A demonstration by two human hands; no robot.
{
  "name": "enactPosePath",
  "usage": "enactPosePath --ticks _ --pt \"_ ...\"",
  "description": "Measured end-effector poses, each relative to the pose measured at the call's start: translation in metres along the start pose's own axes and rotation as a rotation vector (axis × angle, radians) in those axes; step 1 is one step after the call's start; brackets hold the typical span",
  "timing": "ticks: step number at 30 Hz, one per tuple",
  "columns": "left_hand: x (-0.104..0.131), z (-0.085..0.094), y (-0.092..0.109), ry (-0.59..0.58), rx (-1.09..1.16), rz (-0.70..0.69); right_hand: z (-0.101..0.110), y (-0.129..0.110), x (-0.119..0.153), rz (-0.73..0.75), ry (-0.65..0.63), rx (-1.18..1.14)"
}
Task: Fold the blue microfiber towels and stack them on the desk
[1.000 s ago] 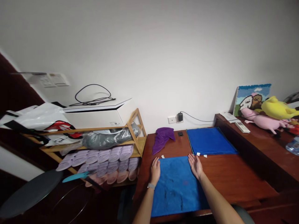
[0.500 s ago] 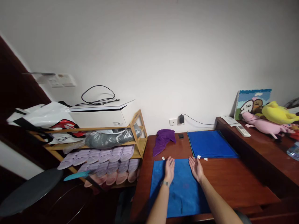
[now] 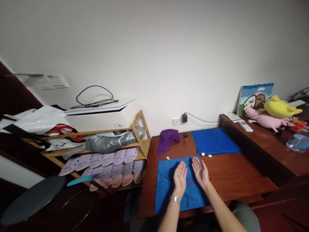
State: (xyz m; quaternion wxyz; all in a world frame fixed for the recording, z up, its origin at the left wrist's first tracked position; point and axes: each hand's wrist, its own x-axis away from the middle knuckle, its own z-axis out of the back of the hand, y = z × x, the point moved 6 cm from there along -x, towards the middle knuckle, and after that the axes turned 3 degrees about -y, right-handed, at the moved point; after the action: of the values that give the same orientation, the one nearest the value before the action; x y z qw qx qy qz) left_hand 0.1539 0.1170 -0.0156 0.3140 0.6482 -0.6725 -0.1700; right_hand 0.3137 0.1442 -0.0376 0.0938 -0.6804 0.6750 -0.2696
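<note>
A blue cloth (image 3: 166,183) lies spread flat at the front of the brown wooden table (image 3: 231,177). Above its middle my left hand (image 3: 180,177) is held palm up, fingers stretched out, with a watch on the wrist. My right hand (image 3: 201,172) is beside it over the cloth's right side, palm showing and fingers apart. Both hands hold nothing. Behind them are a crumpled purple cloth (image 3: 167,140) and a flat stack of blue cloths (image 3: 214,141). Small white tags show at the cloth edges.
Left of the table stands a wooden rack (image 3: 147,146) with slippers (image 3: 108,159), a white box (image 3: 98,120) and bags. On the raised right ledge are a remote control (image 3: 246,126), a pink plush toy (image 3: 265,120), a yellow plush toy (image 3: 277,106) and a plastic bottle (image 3: 298,141).
My hands have lifted off the cloth's sides and come closer together, palms turned up more. The camera view has shifted slightly.
</note>
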Motion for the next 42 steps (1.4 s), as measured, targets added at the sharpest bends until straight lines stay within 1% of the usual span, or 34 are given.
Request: enactPosePath --ticks 1,2,3,4,5,6,7,9,12,13,14,15,16,17,18,19,21,23,24,25,26,28,31,33,34,35,36,37,38,40,41,42 --pt "0.005 -0.006 -0.020 -0.013 0.060 0.071 0.008 0.003 0.012 -0.004 -0.016 -0.005" --pt "0.010 -0.007 -0.033 -0.003 0.112 0.125 0.018 0.006 0.023 -0.012 -0.015 -0.007" --pt "0.013 -0.004 -0.041 0.026 0.142 0.157 0.028 0.008 0.032 -0.018 0.000 -0.007" --pt "0.015 0.002 -0.042 0.058 0.153 0.168 0.038 0.010 0.039 -0.022 0.025 -0.007" --pt "0.017 0.011 -0.037 0.088 0.146 0.167 0.047 0.010 0.044 -0.021 0.045 -0.010" --pt "0.017 0.023 -0.026 0.115 0.124 0.153 0.052 0.009 0.047 -0.020 0.059 -0.017" --pt "0.018 0.036 -0.012 0.143 0.091 0.127 0.055 0.008 0.048 -0.018 0.065 -0.025" --pt "0.021 0.067 0.026 0.209 0.015 0.046 0.055 0.005 0.048 -0.009 0.067 -0.034" --pt "0.033 0.113 0.085 0.337 -0.098 -0.143 0.050 0.003 0.047 0.001 0.071 -0.036" --pt "0.040 0.126 0.102 0.386 -0.142 -0.208 0.048 0.003 0.047 0.005 0.075 -0.035" --pt "0.048 0.134 0.115 0.423 -0.193 -0.271 0.047 0.004 0.048 0.012 0.083 -0.029" --pt "0.055 0.138 0.124 0.436 -0.253 -0.326 0.045 0.005 0.049 0.022 0.088 -0.015" --pt "0.062 0.137 0.128 0.420 -0.326 -0.363 0.044 0.006 0.052 0.036 0.085 0.013" --pt "0.068 0.130 0.128 0.379 -0.411 -0.381 0.042 0.007 0.056 0.054 0.074 0.059" --pt "0.072 0.119 0.122 0.311 -0.503 -0.378 0.039 0.007 0.061 0.070 0.049 0.131" --pt "0.076 0.106 0.113 0.227 -0.596 -0.356 0.036 0.008 0.067 0.081 0.011 0.232" --pt "0.083 0.075 0.087 0.027 -0.758 -0.286 0.029 0.007 0.081 0.098 -0.094 0.488" --pt "0.091 0.049 0.063 -0.176 -0.849 -0.241 0.025 0.003 0.096 0.123 -0.206 0.727" --pt "0.095 0.041 0.056 -0.252 -0.869 -0.232 0.025 0.000 0.102 0.135 -0.256 0.810" --pt "0.099 0.039 0.052 -0.295 -0.879 -0.230 0.026 -0.004 0.108 0.149 -0.293 0.861" --pt "0.102 0.041 0.052 -0.304 -0.886 -0.235 0.029 -0.009 0.112 0.158 -0.319 0.886" --pt "0.107 0.058 0.062 -0.246 -0.922 -0.264 0.038 -0.019 0.115 0.172 -0.323 0.900" --pt "0.115 0.097 0.089 -0.107 -1.008 -0.321 0.057 -0.032 0.112 0.177 -0.229 0.856" --pt "0.121 0.121 0.104 -0.034 -1.030 -0.324 0.068 -0.038 0.109 0.176 -0.158 0.826" --pt "0.122 0.128 0.109 -0.007 -1.034 -0.324 0.070 -0.040 0.109 0.187 -0.136 0.837" --pt "0.123 0.132 0.112 0.015 -1.042 -0.335 0.070 -0.040 0.110 0.210 -0.130 0.871" --pt "0.122 0.131 0.113 0.033 -1.062 -0.361 0.067 -0.039 0.111 0.242 -0.141 0.925" --pt "0.121 0.126 0.112 0.040 -1.101 -0.397 0.061 -0.035 0.112 0.280 -0.168 0.993" --pt "0.117 0.116 0.108 0.027 -1.170 -0.436 0.054 -0.030 0.114 0.320 -0.208 1.077" --pt "0.107 0.089 0.092 -0.065 -1.404 -0.497 0.038 -0.014 0.116 0.395 -0.310 1.325" --pt "0.102 0.076 0.081 -0.136 -1.561 -0.514 0.033 -0.006 0.116 0.428 -0.358 1.492" --pt "0.097 0.066 0.070 -0.205 -1.726 -0.527 0.031 0.002 0.116 0.461 -0.395 1.671"
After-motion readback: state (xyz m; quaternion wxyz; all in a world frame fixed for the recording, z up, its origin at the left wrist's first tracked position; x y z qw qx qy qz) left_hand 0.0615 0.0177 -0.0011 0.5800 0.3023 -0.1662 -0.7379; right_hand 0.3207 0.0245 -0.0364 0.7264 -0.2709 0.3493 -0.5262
